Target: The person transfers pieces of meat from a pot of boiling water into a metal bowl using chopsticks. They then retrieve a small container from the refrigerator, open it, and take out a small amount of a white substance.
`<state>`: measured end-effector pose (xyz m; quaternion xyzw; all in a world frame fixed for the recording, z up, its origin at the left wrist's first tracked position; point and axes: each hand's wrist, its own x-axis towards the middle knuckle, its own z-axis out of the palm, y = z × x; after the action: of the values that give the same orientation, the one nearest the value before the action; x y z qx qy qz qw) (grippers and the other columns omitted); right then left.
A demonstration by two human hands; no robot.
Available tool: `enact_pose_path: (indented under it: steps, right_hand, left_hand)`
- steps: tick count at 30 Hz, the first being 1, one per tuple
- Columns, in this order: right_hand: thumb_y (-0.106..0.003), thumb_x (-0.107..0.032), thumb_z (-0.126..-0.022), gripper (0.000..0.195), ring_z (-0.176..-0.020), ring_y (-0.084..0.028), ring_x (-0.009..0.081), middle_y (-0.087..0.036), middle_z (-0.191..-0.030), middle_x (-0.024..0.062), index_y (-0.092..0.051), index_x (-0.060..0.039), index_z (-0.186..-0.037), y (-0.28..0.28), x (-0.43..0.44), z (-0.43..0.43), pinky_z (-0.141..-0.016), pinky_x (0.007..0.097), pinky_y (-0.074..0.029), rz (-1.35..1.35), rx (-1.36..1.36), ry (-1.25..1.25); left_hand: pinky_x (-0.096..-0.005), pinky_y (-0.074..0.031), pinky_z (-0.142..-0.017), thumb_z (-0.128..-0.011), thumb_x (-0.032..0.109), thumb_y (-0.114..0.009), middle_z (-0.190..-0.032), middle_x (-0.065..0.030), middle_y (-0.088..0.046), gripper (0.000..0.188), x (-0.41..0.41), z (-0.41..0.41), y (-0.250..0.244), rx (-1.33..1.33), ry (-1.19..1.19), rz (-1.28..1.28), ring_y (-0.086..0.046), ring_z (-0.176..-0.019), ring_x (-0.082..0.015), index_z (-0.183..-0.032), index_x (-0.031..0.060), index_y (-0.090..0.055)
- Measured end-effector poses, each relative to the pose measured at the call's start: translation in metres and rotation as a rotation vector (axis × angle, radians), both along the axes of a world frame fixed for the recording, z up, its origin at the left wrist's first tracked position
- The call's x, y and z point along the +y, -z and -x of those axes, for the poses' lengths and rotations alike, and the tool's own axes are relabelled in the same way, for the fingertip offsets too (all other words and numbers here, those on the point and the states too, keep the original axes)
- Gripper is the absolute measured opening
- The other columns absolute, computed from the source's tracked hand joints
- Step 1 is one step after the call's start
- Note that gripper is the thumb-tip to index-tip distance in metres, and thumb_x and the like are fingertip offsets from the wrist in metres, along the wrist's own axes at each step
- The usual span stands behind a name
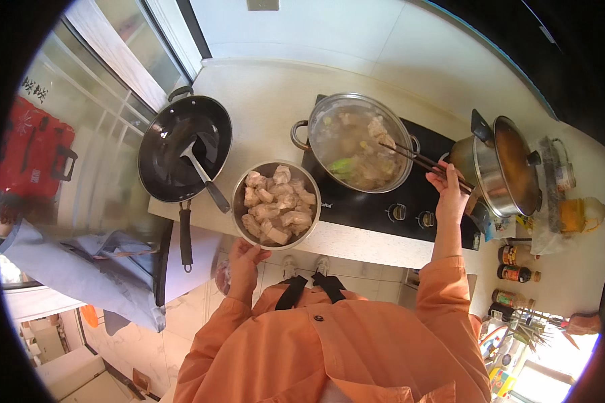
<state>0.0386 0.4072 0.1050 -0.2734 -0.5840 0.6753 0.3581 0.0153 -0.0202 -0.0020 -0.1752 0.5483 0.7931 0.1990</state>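
Observation:
In my right hand (448,186) is a pair of dark chopsticks (418,160), their tips over the steaming steel pot (359,95) on the hob. At the tips a pale piece of meat (380,132) shows above the cloudy broth (353,151); the steam blurs how firmly it is held. A green vegetable piece (342,166) floats near the pot's front side. My left hand (244,257) grips the near rim of a steel bowl (316,221). Several chunks of pale cooked meat (281,201) fill this bowl, which stands at the counter's front edge.
Left on the counter lies a black wok (169,131) with a metal spatula (201,169) in it. Right of the black gas hob (363,209) stand a steel pot with a tilted lid (514,166), an oil jug (580,214) and several sauce bottles (517,273). A glass window is at the left.

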Motion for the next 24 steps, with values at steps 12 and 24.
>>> enact_pose_path:
  steps: [12,24]
  right_hand:
    - [-0.054,-0.016,-0.092,0.022,-0.069,-0.064,0.0210,-0.063,-0.099,0.0164,-0.057,0.0046,-0.099,0.006,-0.003,-0.013,-0.070,0.0363,-0.057,0.075,0.073,-0.012]
    - [-0.051,-0.019,-0.094,0.027,-0.075,-0.064,0.0223,-0.063,-0.095,0.0158,-0.060,0.0057,-0.099,-0.019,-0.098,-0.021,-0.066,0.0356,-0.058,0.219,0.017,-0.329]
  left_hand:
    - [-0.0279,-0.055,-0.064,-0.083,0.000,-0.053,-0.084,-0.0103,-0.059,0.010,0.001,0.000,-0.005,-0.011,-0.014,0.011,-0.063,-0.070,-0.0194,-0.092,-0.0001,-0.048]
    - [-0.0283,-0.055,-0.063,-0.082,-0.001,-0.053,-0.084,-0.0109,-0.058,0.009,-0.001,0.000,0.002,0.005,-0.025,0.007,-0.062,-0.069,-0.0190,-0.091,-0.0006,-0.048]
